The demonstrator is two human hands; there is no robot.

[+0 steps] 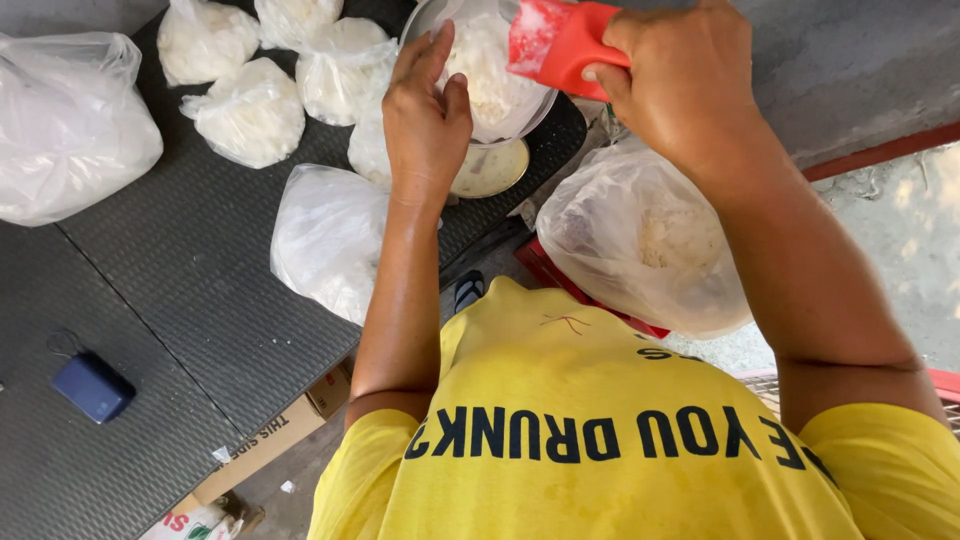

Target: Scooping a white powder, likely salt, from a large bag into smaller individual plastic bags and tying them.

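Right hand (680, 95) fingers clamp red scoop (560, 40), tilted over bowl (490, 70) at bench's far edge; left hand (425, 115) open-palmed on bowl rim.

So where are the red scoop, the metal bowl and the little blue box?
red scoop (555, 45), head view, on its flat side
metal bowl (520, 118), head view, on its lower rim
blue box (92, 388), head view, on its top face
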